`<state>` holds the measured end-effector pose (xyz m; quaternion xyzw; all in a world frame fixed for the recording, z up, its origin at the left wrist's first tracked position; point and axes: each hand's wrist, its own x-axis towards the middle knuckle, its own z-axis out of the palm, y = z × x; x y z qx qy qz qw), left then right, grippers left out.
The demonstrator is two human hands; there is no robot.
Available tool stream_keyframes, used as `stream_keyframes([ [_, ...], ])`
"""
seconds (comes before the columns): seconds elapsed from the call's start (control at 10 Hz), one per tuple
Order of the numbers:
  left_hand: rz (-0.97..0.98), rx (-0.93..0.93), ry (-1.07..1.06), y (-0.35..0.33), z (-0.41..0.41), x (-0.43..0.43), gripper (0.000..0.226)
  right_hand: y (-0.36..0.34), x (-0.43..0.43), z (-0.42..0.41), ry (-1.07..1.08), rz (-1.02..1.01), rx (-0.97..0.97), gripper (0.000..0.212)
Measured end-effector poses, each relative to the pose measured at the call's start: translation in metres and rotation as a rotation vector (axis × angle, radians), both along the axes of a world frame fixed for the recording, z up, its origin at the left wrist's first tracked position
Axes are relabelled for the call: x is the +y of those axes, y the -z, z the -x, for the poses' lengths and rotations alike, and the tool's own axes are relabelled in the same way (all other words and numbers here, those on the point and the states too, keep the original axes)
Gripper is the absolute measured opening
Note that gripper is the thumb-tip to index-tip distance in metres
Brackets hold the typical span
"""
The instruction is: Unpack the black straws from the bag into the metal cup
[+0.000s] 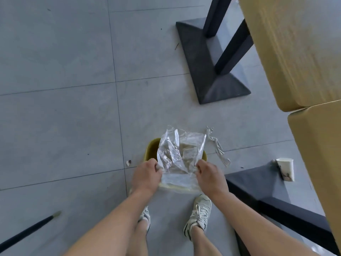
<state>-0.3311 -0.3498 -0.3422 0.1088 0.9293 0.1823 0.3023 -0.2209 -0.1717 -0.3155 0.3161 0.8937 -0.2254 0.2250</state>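
Note:
A crumpled clear plastic bag [180, 157] is stretched between my two hands above an olive-yellow bin [152, 149] on the floor. My left hand [146, 175] pinches the bag's left edge. Its right edge is gripped by my right hand [210, 177]. The bag looks flat, and I see no black straws in it. A twisted strip of clear plastic [217, 146] trails off to the right of the bag. No metal cup is in view.
I stand on grey floor tiles; my two sneakers [199, 213] show below the bag. Black table bases [212, 67] and yellow wooden tabletops [295, 48] are at the right. A white paper cup [286, 169] lies on the nearer base. A dark stick [27, 230] crosses the bottom left.

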Motion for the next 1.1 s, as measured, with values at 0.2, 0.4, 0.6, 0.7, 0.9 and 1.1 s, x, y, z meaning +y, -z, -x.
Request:
stream_keyframes([
  [0.2,0.213,0.083,0.305,0.071,0.006,0.008,0.011,0.085,-0.005,0.004,-0.038,0.054,-0.125,0.013],
  [0.4,0.411,0.106,0.648,0.123,0.014,0.034,0.027,0.16,-0.009,0.015,-0.159,0.041,-0.294,0.024],
  [0.6,0.491,-0.025,0.769,0.173,0.006,0.045,0.031,0.217,-0.01,0.025,-0.259,0.073,-0.361,0.024],
  [0.7,0.512,-0.02,0.735,0.197,0.004,0.041,0.03,0.242,-0.011,0.028,-0.272,0.077,-0.401,0.028],
  [0.9,0.47,0.106,0.628,0.199,-0.004,0.023,0.029,0.234,-0.011,0.025,-0.191,0.056,-0.337,0.024],
  [1.1,0.291,0.197,0.582,0.144,-0.012,0.011,0.036,0.172,-0.019,0.024,-0.241,-0.006,-0.172,0.015],
])
